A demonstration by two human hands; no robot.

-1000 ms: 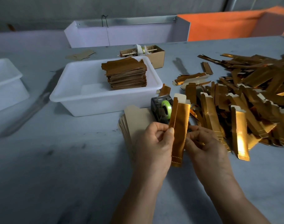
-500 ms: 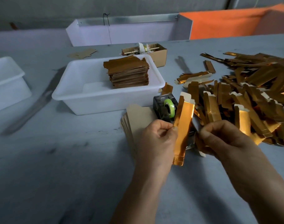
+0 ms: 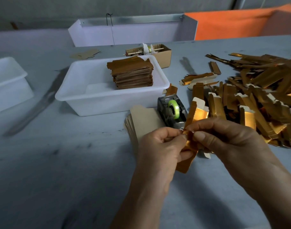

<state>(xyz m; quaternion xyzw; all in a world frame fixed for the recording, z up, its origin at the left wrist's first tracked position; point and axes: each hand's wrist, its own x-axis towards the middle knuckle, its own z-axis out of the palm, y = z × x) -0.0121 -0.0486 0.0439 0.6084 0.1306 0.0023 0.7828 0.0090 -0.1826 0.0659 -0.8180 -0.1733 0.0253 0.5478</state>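
Observation:
A folded gold foil carton (image 3: 190,113) stands tilted between my hands above the table. My left hand (image 3: 163,146) pinches its middle from the left. My right hand (image 3: 224,139) pinches the same spot from the right, thumb against the carton, with what looks like a bit of clear tape at the fingertips. Just behind the hands sits a dark tape dispenser (image 3: 172,111) with a green-cored roll. The carton's lower end (image 3: 184,164) sticks out below my left hand.
A large pile of folded gold cartons (image 3: 257,96) covers the right side. A white tub (image 3: 85,95) holds a stack of flat gold blanks (image 3: 133,73). Flat blanks (image 3: 144,119) lie left of the dispenser. A cardboard box (image 3: 163,55) and another white tub (image 3: 9,83) stand farther off.
My right hand moved away to the right, then came back to the carton's middle and now pinches it opposite my left thumb. The carton has tilted a little.

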